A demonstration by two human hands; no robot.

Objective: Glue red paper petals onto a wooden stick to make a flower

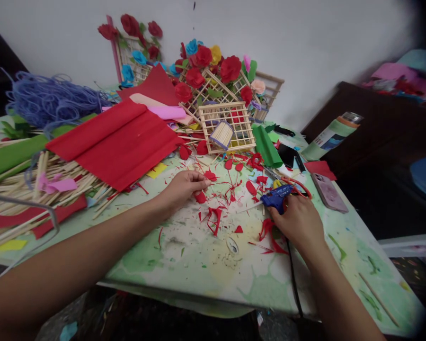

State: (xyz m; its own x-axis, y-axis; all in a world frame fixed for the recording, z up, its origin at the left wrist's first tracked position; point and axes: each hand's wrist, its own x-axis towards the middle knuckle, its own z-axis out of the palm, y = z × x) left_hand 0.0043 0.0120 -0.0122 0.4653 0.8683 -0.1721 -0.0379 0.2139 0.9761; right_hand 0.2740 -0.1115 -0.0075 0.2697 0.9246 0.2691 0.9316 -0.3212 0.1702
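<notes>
My left hand (184, 188) is over the middle of the table, thumb and fingertips pinched on a small red paper petal (210, 175). Just below those fingertips shows another red petal (200, 197). My right hand (300, 221) is wrapped round the handle of a blue hot glue gun (277, 197), whose nozzle points left with a pale stick-like tip. A black cord (293, 279) runs from under this hand to the table's front edge. Orange-handled scissors (298, 184) lie right behind the glue gun. Cut red petals (251, 187) and thin red scraps (215, 221) are scattered between both hands.
Red crepe paper (117, 137) lies over bamboo sticks (71, 182) at left, near purple yarn (57, 99). Stick lattices (230, 125) with paper roses (230, 68) stand at the back. A phone (329, 193) and a bottle (332, 137) are at right. A bent metal wire (53, 213) crosses the left side.
</notes>
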